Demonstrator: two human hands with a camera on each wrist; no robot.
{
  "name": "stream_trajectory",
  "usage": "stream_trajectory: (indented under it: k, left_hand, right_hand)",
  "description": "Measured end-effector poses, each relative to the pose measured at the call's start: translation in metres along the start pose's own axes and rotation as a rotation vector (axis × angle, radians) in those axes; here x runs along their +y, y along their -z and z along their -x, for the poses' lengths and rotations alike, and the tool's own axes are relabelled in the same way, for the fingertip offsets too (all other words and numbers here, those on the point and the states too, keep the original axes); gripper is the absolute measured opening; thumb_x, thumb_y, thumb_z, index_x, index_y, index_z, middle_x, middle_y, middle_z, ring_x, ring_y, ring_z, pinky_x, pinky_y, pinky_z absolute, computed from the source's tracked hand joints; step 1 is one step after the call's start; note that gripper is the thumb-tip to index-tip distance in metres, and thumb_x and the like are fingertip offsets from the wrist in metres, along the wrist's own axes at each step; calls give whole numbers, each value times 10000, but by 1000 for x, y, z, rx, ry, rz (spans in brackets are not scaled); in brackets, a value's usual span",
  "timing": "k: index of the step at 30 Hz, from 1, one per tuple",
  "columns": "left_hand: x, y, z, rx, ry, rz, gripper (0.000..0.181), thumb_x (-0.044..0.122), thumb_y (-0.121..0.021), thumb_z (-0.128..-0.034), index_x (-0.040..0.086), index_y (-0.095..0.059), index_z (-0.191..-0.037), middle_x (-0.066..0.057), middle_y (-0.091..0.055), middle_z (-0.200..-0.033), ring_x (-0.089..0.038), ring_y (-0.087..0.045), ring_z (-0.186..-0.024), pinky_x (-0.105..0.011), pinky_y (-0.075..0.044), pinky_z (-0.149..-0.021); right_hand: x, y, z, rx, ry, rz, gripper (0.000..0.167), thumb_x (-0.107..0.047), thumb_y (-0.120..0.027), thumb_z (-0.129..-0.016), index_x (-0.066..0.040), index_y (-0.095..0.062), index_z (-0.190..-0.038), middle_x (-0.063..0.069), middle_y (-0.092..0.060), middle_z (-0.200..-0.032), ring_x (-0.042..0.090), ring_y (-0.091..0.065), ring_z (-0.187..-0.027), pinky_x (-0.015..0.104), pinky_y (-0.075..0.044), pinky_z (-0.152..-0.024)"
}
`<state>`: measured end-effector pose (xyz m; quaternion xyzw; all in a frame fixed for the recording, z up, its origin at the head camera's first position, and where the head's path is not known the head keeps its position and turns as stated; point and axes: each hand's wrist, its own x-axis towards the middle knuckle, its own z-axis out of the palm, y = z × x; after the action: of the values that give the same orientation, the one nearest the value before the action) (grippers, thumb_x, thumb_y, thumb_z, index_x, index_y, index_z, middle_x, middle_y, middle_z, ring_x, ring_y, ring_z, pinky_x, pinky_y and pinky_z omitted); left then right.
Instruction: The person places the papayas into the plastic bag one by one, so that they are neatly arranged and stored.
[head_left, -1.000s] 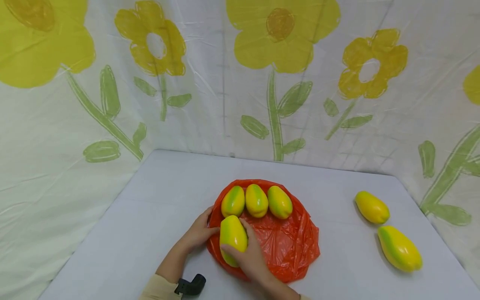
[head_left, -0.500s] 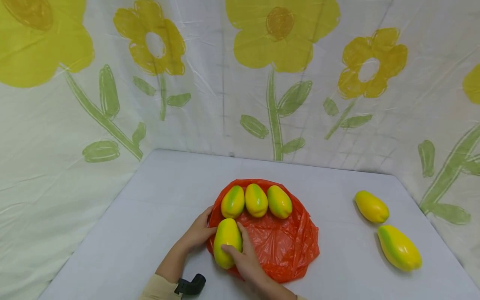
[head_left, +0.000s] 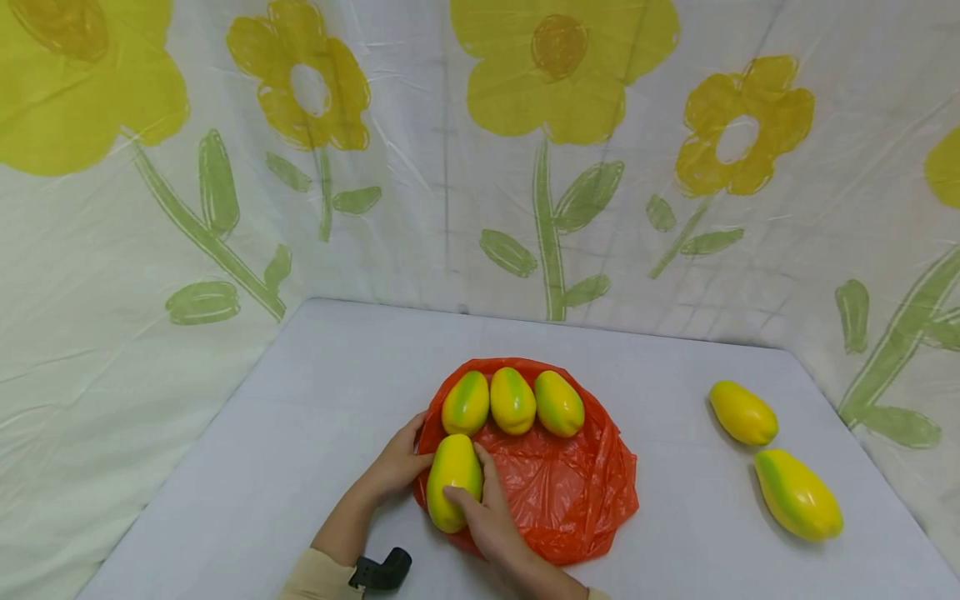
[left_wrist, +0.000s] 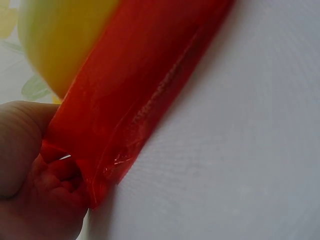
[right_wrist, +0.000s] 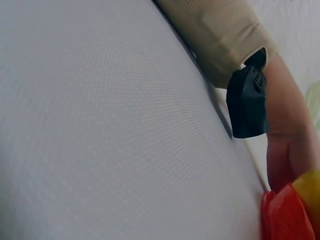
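Observation:
A red plastic bag lies spread on the table with its rim turned up. Three yellow-green papayas, one of them a papaya in the middle, sit in a row along its far side. My right hand grips another papaya at the bag's near left, just in front of the row's left papaya. With thumb and fingers my left hand pinches the bag's left rim; the left wrist view shows the red plastic between the left hand's thumb and fingers. The right wrist view does not show the right hand.
Two more papayas, one farther back and one nearer, lie on the white table right of the bag. A flower-printed curtain hangs behind the table. A black device is strapped at the left wrist.
The papaya in my right hand has shifted a little left, towards the bag's left rim, and the right hand has moved along with it. My left hand stays where it was.

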<state>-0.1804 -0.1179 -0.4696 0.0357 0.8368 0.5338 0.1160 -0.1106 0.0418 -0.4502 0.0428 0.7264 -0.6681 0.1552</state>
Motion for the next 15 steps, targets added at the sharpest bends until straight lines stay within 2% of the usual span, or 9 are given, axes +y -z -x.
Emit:
stream_trajectory:
  k: [15]
  left_hand:
    - [0,-1,0,-5,-8,0,676,135,-648,-837,80,-333,-1432,-149,-402,-1446,-366,-363,-1333,-574,-331,-1055]
  right_hand:
    - [3,-1,0,-10,24,23,788,-341,-617,-864,-155,-146,-1467,132,-252,-1451,305,-337,-1224,611,-285,-1052]
